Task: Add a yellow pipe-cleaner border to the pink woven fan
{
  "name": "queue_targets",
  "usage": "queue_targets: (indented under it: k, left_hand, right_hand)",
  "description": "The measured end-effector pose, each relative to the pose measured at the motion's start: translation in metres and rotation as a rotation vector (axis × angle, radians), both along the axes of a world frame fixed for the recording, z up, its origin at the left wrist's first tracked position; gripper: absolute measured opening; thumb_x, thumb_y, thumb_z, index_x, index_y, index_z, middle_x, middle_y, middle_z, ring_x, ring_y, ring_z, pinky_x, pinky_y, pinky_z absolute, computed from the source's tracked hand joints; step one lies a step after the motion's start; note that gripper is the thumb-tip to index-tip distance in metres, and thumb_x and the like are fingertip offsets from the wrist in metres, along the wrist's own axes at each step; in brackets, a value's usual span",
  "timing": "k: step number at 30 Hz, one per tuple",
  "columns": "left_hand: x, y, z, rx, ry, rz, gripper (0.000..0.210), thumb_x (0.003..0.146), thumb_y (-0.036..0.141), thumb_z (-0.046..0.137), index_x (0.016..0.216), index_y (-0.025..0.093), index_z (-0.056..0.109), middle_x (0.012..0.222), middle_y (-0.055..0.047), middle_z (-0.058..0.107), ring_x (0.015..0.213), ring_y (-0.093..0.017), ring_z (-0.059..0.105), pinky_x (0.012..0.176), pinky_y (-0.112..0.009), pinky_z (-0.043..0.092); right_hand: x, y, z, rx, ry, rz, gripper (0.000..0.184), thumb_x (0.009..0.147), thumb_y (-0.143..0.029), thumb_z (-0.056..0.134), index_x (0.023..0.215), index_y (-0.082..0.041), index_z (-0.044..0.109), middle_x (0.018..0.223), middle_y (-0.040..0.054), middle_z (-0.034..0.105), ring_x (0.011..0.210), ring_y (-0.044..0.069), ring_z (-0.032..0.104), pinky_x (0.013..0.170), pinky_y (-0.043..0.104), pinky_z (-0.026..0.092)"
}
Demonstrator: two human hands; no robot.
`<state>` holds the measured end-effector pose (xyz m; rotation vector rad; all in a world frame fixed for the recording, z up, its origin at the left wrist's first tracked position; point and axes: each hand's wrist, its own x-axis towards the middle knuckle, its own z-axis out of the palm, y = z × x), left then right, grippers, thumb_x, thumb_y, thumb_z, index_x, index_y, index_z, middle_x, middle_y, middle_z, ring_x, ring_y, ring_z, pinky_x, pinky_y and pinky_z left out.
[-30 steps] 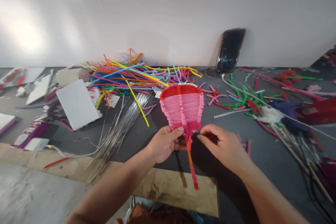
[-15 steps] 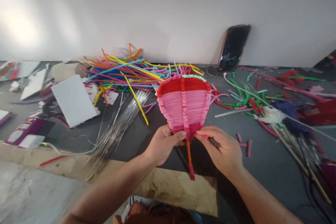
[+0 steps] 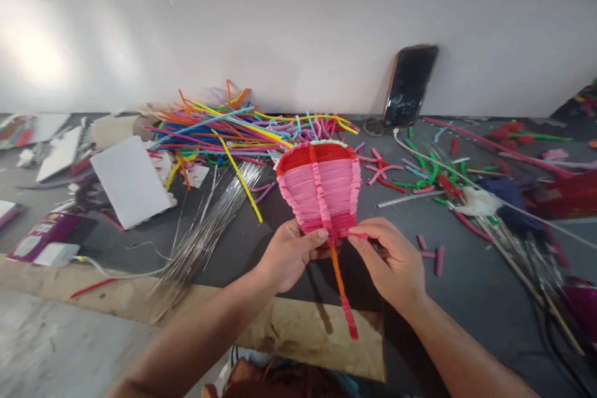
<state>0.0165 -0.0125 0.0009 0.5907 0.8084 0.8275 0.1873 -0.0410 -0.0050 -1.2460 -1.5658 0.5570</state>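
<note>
A fan-shaped piece wound from pipe cleaners point(image 3: 321, 186) is held up in front of me, pink with a red band near the top and a ribbed spine down the middle. Its thin orange and pink stem point(image 3: 339, 280) points down toward me. My left hand point(image 3: 293, 255) is closed on the narrow lower end, thumb on the front near the spine; its other fingers are mostly behind the piece. At the lower right edge, my right hand point(image 3: 392, 258) pinches the end of a bright pink pipe cleaner point(image 3: 357, 234) that runs to the piece.
Loose coloured pipe cleaners point(image 3: 224, 127) lie heaped behind the piece. Thin metal wires point(image 3: 209, 224) spread to the left, near a white card point(image 3: 131, 181). A phone point(image 3: 410, 86) leans on the wall, its cable crossing the right side. Short pink offcuts point(image 3: 438, 260) lie right of my right hand.
The fan-shaped piece has tilted and shifted slightly left, its stem now reaching lower and more to the right. Both hands keep their grip, the right one moving slightly left.
</note>
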Motion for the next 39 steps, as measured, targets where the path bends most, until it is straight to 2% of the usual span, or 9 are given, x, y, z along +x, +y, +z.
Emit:
queue_targets:
  k: [3, 6, 9, 12, 17, 24, 29, 35, 39]
  left_hand:
    - [-0.001, 0.001, 0.001, 0.028, 0.001, 0.041, 0.021, 0.069, 0.025, 0.078, 0.084, 0.011, 0.071, 0.08, -0.008, 0.073, 0.072, -0.016, 0.067, 0.07, -0.029, 0.055]
    - [0.0, 0.001, 0.001, 0.086, 0.008, 0.077, 0.018, 0.071, 0.023, 0.076, 0.084, 0.012, 0.071, 0.081, -0.007, 0.073, 0.073, -0.016, 0.067, 0.07, -0.028, 0.055]
    - [0.002, 0.001, 0.0, 0.129, 0.011, 0.089, 0.015, 0.073, 0.022, 0.074, 0.084, 0.012, 0.07, 0.082, -0.007, 0.073, 0.074, -0.016, 0.067, 0.07, -0.029, 0.055]
    - [0.003, -0.001, -0.001, 0.148, 0.007, 0.089, 0.013, 0.075, 0.022, 0.073, 0.084, 0.013, 0.07, 0.082, -0.006, 0.073, 0.074, -0.017, 0.068, 0.071, -0.031, 0.056]
    - [0.004, -0.004, -0.002, 0.176, 0.003, 0.056, 0.013, 0.078, 0.023, 0.07, 0.087, 0.014, 0.069, 0.083, -0.006, 0.073, 0.074, -0.018, 0.068, 0.073, -0.034, 0.056]
    - [0.006, -0.006, -0.004, 0.276, 0.065, 0.046, 0.015, 0.079, 0.023, 0.069, 0.091, 0.013, 0.071, 0.085, -0.006, 0.073, 0.079, -0.017, 0.067, 0.084, -0.033, 0.052]
    - [0.006, -0.006, -0.002, 0.301, 0.107, 0.032, 0.016, 0.078, 0.026, 0.07, 0.089, 0.014, 0.071, 0.085, -0.006, 0.073, 0.079, -0.017, 0.066, 0.083, -0.033, 0.051]
    - [0.004, -0.005, 0.0, 0.347, 0.186, 0.025, 0.019, 0.079, 0.029, 0.069, 0.092, 0.015, 0.072, 0.088, -0.005, 0.073, 0.083, -0.018, 0.065, 0.084, -0.033, 0.05]
    - [0.004, -0.007, -0.002, 0.351, 0.23, 0.043, 0.017, 0.079, 0.029, 0.069, 0.088, 0.014, 0.071, 0.087, -0.005, 0.072, 0.08, -0.017, 0.064, 0.079, -0.03, 0.051]
  right_hand:
    - [-0.002, 0.0, -0.002, -0.157, 0.174, 0.049, 0.011, 0.085, -0.026, 0.06, 0.084, -0.021, 0.07, 0.08, 0.0036, 0.066, 0.073, 0.016, 0.061, 0.064, 0.028, 0.048]
    - [-0.005, 0.0, -0.007, -0.456, 0.546, 0.104, 0.017, 0.081, -0.036, 0.064, 0.079, -0.02, 0.069, 0.065, -0.0006, 0.058, 0.053, 0.01, 0.047, 0.048, 0.024, 0.037]
    - [-0.009, 0.002, -0.011, -0.662, 0.867, 0.155, 0.02, 0.073, -0.038, 0.073, 0.072, -0.018, 0.067, 0.057, -0.004, 0.051, 0.046, 0.006, 0.036, 0.044, 0.022, 0.027]
    - [-0.012, 0.003, -0.009, -0.778, 0.959, 0.19, 0.025, 0.067, -0.036, 0.078, 0.062, -0.016, 0.064, 0.049, -0.0058, 0.045, 0.044, 0.004, 0.032, 0.044, 0.021, 0.022]
    - [-0.013, 0.003, -0.003, -0.948, 0.968, 0.249, 0.033, 0.061, -0.038, 0.082, 0.056, -0.015, 0.06, 0.044, -0.0076, 0.04, 0.04, 0.002, 0.025, 0.04, 0.02, 0.015]
    - [-0.01, 0.004, -0.003, -0.976, 0.935, 0.287, 0.036, 0.062, -0.039, 0.081, 0.055, -0.014, 0.056, 0.045, -0.0078, 0.04, 0.041, 0.002, 0.026, 0.041, 0.02, 0.016]
    - [-0.012, 0.001, 0.0, -0.997, 0.991, 0.312, 0.037, 0.066, -0.041, 0.077, 0.057, -0.015, 0.053, 0.043, -0.0093, 0.035, 0.041, 0.002, 0.022, 0.041, 0.02, 0.015]
    - [-0.016, -0.001, 0.004, -0.892, 0.973, 0.193, 0.038, 0.067, -0.042, 0.077, 0.057, -0.016, 0.052, 0.049, -0.0084, 0.036, 0.042, 0.003, 0.025, 0.042, 0.02, 0.017]
    - [-0.015, -0.003, 0.005, -0.819, 0.823, 0.156, 0.039, 0.072, -0.047, 0.072, 0.057, -0.017, 0.052, 0.047, -0.0082, 0.035, 0.042, 0.004, 0.026, 0.041, 0.021, 0.019]
